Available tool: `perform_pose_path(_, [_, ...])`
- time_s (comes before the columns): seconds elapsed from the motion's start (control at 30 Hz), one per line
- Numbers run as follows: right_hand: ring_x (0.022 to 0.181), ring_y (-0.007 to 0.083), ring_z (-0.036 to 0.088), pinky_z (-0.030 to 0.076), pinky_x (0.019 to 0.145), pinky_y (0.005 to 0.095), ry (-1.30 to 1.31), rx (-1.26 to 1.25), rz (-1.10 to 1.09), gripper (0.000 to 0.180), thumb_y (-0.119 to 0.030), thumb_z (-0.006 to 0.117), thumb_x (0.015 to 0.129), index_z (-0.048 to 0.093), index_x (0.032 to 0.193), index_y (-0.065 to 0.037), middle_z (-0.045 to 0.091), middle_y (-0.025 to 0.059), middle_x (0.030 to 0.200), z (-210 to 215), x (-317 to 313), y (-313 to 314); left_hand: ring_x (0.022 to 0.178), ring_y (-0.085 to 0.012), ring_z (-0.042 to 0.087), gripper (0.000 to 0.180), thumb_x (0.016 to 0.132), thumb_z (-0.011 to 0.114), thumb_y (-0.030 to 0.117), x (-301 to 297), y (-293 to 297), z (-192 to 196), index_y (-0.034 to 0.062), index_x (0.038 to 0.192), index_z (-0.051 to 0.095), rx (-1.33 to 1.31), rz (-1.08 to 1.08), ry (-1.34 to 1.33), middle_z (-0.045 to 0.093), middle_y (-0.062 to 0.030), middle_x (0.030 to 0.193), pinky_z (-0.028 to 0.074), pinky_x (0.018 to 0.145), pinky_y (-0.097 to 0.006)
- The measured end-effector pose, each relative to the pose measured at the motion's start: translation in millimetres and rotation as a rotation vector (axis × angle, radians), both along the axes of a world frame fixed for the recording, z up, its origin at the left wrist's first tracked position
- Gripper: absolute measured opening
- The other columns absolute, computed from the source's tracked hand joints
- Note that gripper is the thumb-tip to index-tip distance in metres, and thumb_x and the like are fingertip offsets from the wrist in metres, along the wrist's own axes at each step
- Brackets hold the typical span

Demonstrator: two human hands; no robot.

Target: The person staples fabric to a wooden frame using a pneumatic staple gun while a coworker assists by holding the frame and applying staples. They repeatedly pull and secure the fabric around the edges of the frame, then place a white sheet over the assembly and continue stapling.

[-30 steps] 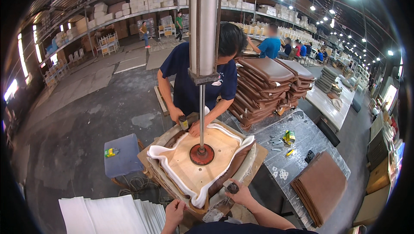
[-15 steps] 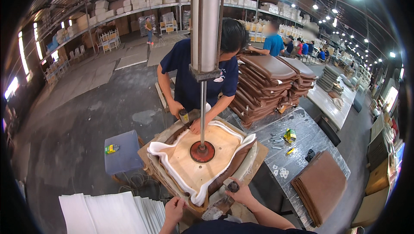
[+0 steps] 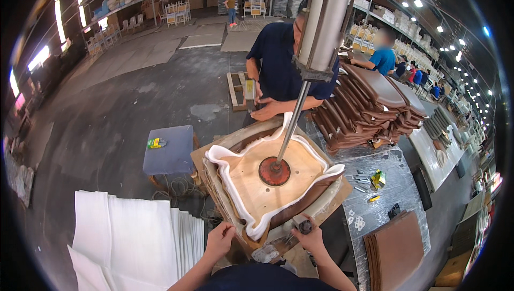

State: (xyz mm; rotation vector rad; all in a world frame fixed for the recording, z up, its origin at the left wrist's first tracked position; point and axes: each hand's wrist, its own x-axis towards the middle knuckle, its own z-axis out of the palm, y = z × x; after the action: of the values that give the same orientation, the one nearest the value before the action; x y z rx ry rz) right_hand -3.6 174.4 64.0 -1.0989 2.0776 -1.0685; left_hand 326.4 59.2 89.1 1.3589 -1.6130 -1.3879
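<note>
A square wooden seat board (image 3: 251,184) lies in a padded frame, edged by white padding (image 3: 235,213) and brown cover material (image 3: 292,210). A press rod's red round foot (image 3: 274,171) bears down on its middle. My right hand (image 3: 313,240) grips a dark staple gun (image 3: 304,224) beside the near right edge. At the near left corner my left hand (image 3: 220,240) has its fingers curled closed; what they hold, if anything, is hidden. Across the frame, a co-worker's hands (image 3: 262,106) hold another stapler (image 3: 250,92) above the far edge.
White foam sheets (image 3: 128,237) stack at the lower left. A grey stool (image 3: 168,151) carries a small box. On the right, a plastic-covered table (image 3: 350,194) bears staple strips and brown covers (image 3: 399,251). Finished brown cushions (image 3: 364,106) pile beyond. The press cylinder (image 3: 324,20) hangs overhead.
The view has shifted and turned, so the scene sits differently in it. The co-worker's stapler has lifted off the far edge and points upward. My hands stay at the near corner.
</note>
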Motion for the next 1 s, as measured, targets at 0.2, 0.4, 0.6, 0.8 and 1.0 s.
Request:
perform_pose_path(0.2, [0.112, 0.0403, 0.080, 0.063, 0.095, 0.0467, 0.008, 0.013, 0.010, 0.078, -0.028, 0.096, 0.083, 0.063, 0.153, -0.022, 0.082, 0.0219, 0.112, 4.9, -1.5, -0.1, 0.087, -0.0127, 0.071, 0.019, 0.110, 0.069, 0.017, 1.4, -23.0, -4.1, -0.0006, 0.113, 0.076, -0.064, -0.006, -0.045, 0.077, -0.0045, 0.094, 0.058, 0.083, -0.031])
perform_pose_path(0.4, [0.111, 0.0214, 0.079, 0.062, 0.098, 0.0381, 0.033, 0.029, -0.008, 0.072, -0.015, 0.093, 0.085, 0.064, 0.151, -0.011, 0.082, 0.0153, 0.119, 9.5, -0.9, 1.8, 0.093, -0.0274, 0.075, 0.023, 0.106, 0.072, 0.020, -12.9, -13.4, -10.5, 0.0036, 0.121, 0.077, -0.226, -0.060, -0.104, 0.077, -0.0154, 0.114, 0.060, 0.086, -0.038])
perform_pose_path(0.6, [0.115, 0.0403, 0.079, 0.063, 0.098, 0.0463, 0.016, -0.021, 0.018, 0.078, -0.026, 0.096, 0.082, 0.063, 0.152, -0.020, 0.082, 0.0222, 0.117, 3.9, -5.8, 2.3, 0.150, -0.0428, 0.055, 0.062, 0.104, 0.072, 0.028, -32.3, 7.2, -24.3, 0.0042, 0.159, 0.056, -0.079, -0.370, -0.190, 0.060, -0.0253, 0.158, 0.044, 0.126, -0.047])
perform_pose_path(0.8, [0.115, 0.0380, 0.080, 0.063, 0.098, 0.0458, 0.086, 0.002, 0.029, 0.079, -0.029, 0.097, 0.083, 0.062, 0.153, -0.020, 0.082, 0.0208, 0.118, 5.5, -3.3, 2.2, 0.155, -0.0477, 0.048, 0.065, 0.107, 0.069, 0.034, -31.2, 7.9, -24.3, 0.0056, 0.163, 0.051, -0.229, -0.450, -0.386, 0.055, -0.0268, 0.163, 0.041, 0.129, -0.048])
perform_pose_path(1.0, [0.113, 0.0372, 0.080, 0.063, 0.098, 0.0461, 0.037, -0.007, 0.025, 0.077, -0.029, 0.096, 0.084, 0.062, 0.153, -0.019, 0.082, 0.0200, 0.117, 5.2, -6.9, 4.3, 0.130, -0.0386, 0.069, 0.061, 0.106, 0.070, 0.033, -31.4, -10.5, -5.8, 0.0066, 0.159, 0.057, -0.094, -0.556, -0.463, 0.067, -0.0223, 0.143, 0.055, 0.109, -0.045])
